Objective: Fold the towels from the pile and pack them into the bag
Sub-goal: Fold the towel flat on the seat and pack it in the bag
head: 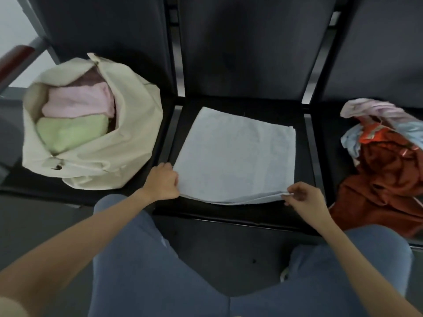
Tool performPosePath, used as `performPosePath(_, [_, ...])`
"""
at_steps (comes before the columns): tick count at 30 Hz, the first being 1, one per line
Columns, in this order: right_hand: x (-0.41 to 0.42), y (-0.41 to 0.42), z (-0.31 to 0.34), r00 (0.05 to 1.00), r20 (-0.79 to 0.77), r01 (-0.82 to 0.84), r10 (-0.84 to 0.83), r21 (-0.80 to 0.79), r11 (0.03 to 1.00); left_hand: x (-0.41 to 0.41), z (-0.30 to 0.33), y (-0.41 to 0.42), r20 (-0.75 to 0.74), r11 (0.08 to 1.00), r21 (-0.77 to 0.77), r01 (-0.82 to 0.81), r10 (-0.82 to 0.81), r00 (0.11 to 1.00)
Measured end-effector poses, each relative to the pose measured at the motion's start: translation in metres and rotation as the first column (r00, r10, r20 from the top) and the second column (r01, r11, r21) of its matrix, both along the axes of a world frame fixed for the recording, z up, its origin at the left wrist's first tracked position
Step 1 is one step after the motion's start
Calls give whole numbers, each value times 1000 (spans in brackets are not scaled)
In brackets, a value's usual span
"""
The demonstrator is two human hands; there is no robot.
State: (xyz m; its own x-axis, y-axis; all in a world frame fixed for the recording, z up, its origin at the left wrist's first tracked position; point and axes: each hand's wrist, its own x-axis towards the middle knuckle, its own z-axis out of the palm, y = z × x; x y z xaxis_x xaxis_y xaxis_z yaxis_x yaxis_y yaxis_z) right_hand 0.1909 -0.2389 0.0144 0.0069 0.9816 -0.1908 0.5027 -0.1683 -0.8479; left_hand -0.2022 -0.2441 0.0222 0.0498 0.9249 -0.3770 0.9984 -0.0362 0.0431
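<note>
**Inspector:** Your knees in blue trousers (142,259) sit nearest, facing the middle black chair seat (229,213). Report your hands.

**Operator:** Both at the seat's front edge.

**Inspector:** Confirmed. Your left hand (163,181) is curled round the near-left corner of the pale grey-blue folded towel (235,156). Your right hand (304,197) pinches the near-right corner between thumb and fingertips, where the layered edges meet. In my judgement you hold both near corners so the layers stay aligned for a further fold away from you.

**Operator:** And the towel itself?

**Inspector:** It lies flat, filling most of the middle seat, already doubled at least once; its near edge is lifted slightly off the seat.

**Operator:** Where does it go?

**Inspector:** Into the cream fabric bag (96,156) on the left seat, mouth open toward you, presumably for easy loading. A folded light-green towel (71,133) and a pink towel (80,99) are already inside. On the right seat, the unfolded pile (386,156), rust-red, orange, light blue and pink cloth, remains, well apart from the bag. The chair backs (247,46) stand behind.
</note>
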Motion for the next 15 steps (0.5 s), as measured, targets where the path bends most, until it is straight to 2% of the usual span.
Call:
performPosePath(1, [1,-1,0,999,37,-15,14,25,1000,13,0,1,27,998,30,57,-58,998])
performPosePath(3, [5,-2,1,994,102,-35,26,81,996,48,-1,1,234,986,67,150,-162,959])
performPosePath(5, [8,-2,1,992,114,-60,46,123,991,88,-6,1,443,968,75,238,-246,862])
performPosePath(7, [11,0,3,991,109,-97,83,134,986,128,-9,3,545,947,77,311,-301,782])
performPosePath(12, [17,7,16,977,-54,-209,208,-26,978,197,-14,13,667,965,124,232,-254,701])
performPosePath(15, [29,24,29,933,-127,-359,338,-247,900,213,-15,17,683,969,104,226,-235,691])
